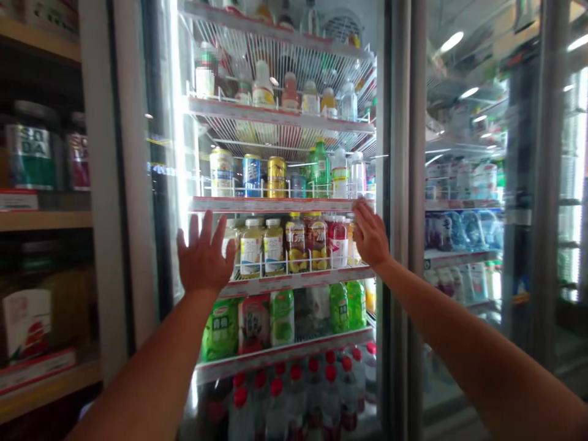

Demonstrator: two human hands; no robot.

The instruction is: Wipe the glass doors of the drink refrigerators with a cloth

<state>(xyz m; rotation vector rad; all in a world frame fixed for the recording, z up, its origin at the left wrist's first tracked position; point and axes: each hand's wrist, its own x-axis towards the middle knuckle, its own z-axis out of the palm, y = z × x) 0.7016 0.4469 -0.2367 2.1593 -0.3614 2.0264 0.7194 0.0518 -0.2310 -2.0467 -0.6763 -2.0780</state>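
Both my arms reach toward a lit drinks fridge (285,283) with several wire shelves. My left hand (204,254) is raised with its fingers spread, in front of the shelf of pale bottles (251,248). Nothing is in it. My right hand (369,233) is up at the fridge's right side, fingers stretched out and holding nothing. Nearest to it are a bottle with a red and white label (338,244) and the edge of the shelf above. Whether either hand touches glass or a shelf, I cannot tell. Between my hands stand brown tea bottles with yellow caps (306,240).
Cans (252,176) and green bottles (320,165) stand on the shelf above. Lower down are large green bottles (219,331) and red-capped clear bottles (296,386). A wooden shelf with soda cans (34,147) is at left. Another fridge door (459,233) with reflections is at right.
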